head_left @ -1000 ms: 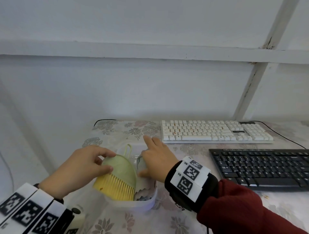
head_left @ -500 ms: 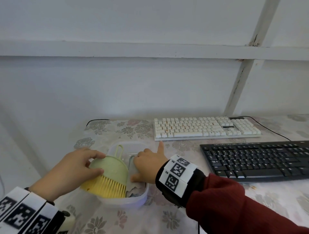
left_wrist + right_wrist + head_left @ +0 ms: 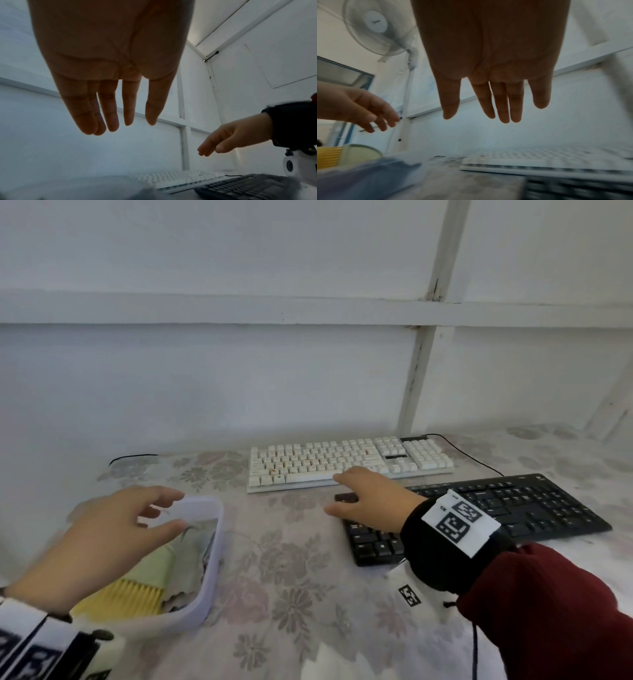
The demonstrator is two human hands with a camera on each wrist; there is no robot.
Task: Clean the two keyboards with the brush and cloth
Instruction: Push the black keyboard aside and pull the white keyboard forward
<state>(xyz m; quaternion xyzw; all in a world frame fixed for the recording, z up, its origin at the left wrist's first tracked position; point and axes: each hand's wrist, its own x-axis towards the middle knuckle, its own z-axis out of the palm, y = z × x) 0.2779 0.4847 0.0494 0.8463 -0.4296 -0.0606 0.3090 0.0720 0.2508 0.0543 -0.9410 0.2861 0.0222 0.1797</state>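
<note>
my left hand [image 3: 102, 539]: open, holds nothing, over the tub [image 3: 209, 556] with the brush [image 3: 137, 583] | my right hand [image 3: 370, 501]: open, holds nothing, over the black keyboard [image 3: 496, 515]

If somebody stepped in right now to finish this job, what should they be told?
Left hand: open, empty, over the plastic tub.
Right hand: open, empty, above the near-left end of the black keyboard.
Brush and cloth: both lying in the tub.
White keyboard: behind the black one.
Done: no cleaning evident.
Left: take up the brush and cloth, clean both keyboards.
</note>
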